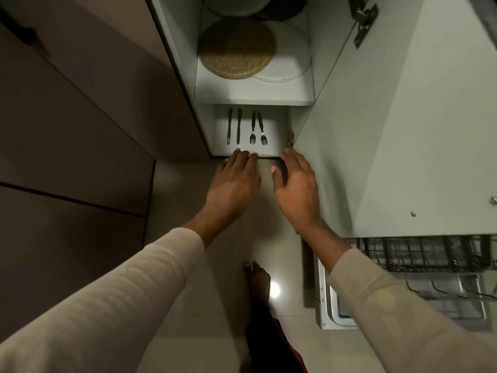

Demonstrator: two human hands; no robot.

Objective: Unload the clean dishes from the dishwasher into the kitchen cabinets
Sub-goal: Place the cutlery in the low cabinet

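Two knives (233, 126) and two forks (257, 129) lie side by side on the white bottom shelf (277, 125) of the open cabinet. My left hand (234, 181) reaches to the shelf's front edge, its straight fingertips touching the lip just below the cutlery. My right hand (294, 181) is beside it to the right, fingers relaxed near the shelf's right corner, holding nothing. The dishwasher rack (425, 254) shows at the lower right, under the cabinet door.
On the shelf above sit a round cork mat (236, 48) and a white plate (293, 63); more plates (236, 6) are higher up. The open cabinet door (403, 130) stands to the right. The dishwasher door (349, 316) lies open near my foot (258, 281). Brown cabinet fronts (80, 130) fill the left.
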